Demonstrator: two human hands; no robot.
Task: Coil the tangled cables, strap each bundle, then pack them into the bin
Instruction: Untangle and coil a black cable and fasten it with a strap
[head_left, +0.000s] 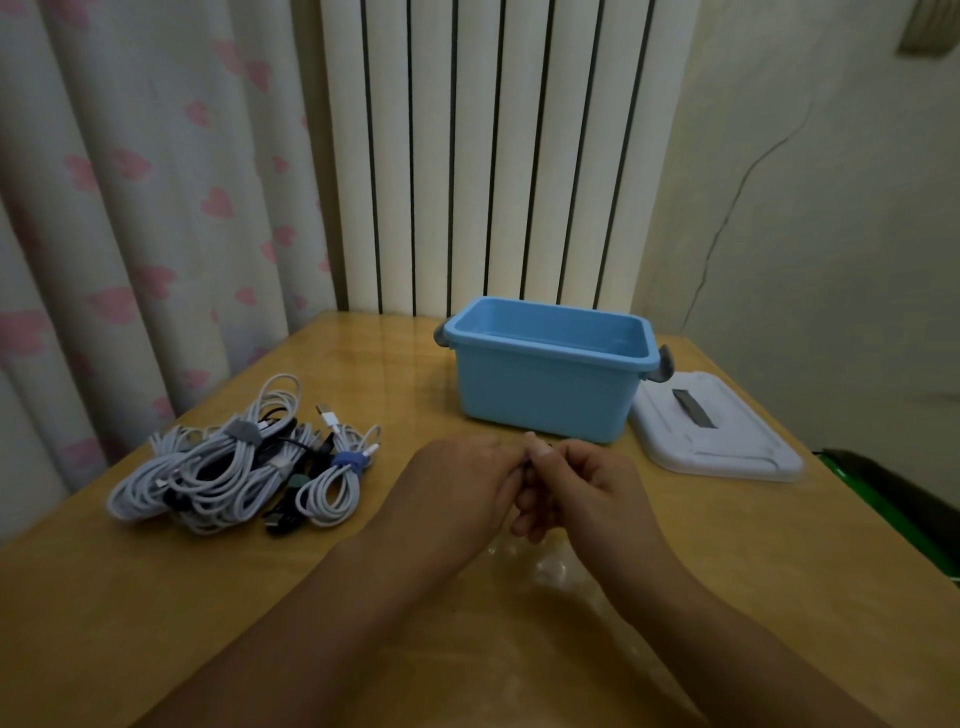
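On the left of the wooden table (156, 597) lies a pile of cables (234, 467), mostly white with a few black ones. Some coils wear straps: a grey strap (244, 433) and a blue strap (345, 461) show. The open blue bin (545, 395) stands at the back of the table with nothing visible inside. My left hand (457, 483) and my right hand (587, 483) meet in front of the bin, fingers curled. Their fingertips pinch a small dark piece (525, 464) that is mostly hidden, so I cannot tell what it is.
The bin's white lid (727, 447) lies flat to the right of the bin, near the table's right edge. A curtain hangs at the back left and a white radiator stands behind the bin. A dark and green object sits beyond the right edge.
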